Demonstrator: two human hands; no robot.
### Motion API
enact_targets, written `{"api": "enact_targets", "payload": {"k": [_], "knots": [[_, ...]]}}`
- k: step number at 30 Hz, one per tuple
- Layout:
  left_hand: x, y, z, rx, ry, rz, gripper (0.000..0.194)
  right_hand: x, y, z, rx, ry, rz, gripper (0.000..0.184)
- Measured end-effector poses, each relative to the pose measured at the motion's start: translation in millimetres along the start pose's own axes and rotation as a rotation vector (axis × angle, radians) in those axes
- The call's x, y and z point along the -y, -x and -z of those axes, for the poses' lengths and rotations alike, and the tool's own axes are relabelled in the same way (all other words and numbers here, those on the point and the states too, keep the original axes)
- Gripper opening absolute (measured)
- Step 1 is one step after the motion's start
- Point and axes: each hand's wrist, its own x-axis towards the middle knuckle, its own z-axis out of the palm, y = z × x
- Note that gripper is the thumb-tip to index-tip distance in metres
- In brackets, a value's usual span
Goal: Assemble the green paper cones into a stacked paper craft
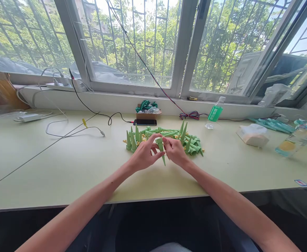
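A green plastic cone-shaped spike (161,147) is between my hands, tilted, its wide end up and its narrow tip pointing down toward me. My left hand (144,154) grips it from the left, with the thumb low on the cone and the index finger up at the wide end. At that top end, my right hand (176,151) is closed, thumb and fingers pinched against the rim; whether a small part is in the pinch is hidden. Just behind lies a pile of green spikes and tubes (195,144), with several spikes standing upright (134,141) on the left. Small yellowish pieces are scattered among them.
Behind the pile are a phone (144,122) and a small open box (153,114) with green wrapping. To the right stand a bottle (214,113), a tissue pack (253,135) and a clear bag (295,140). Cables (75,131) run across the left side.
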Motion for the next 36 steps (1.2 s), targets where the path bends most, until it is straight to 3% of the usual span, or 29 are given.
{"api": "enact_targets", "payload": {"k": [36], "knots": [[5.6,1.1,-2.0,-0.002,-0.068,-0.003,0.044,-1.9,-0.7,-2.6,-0.005,0.047,0.049,0.053]]}}
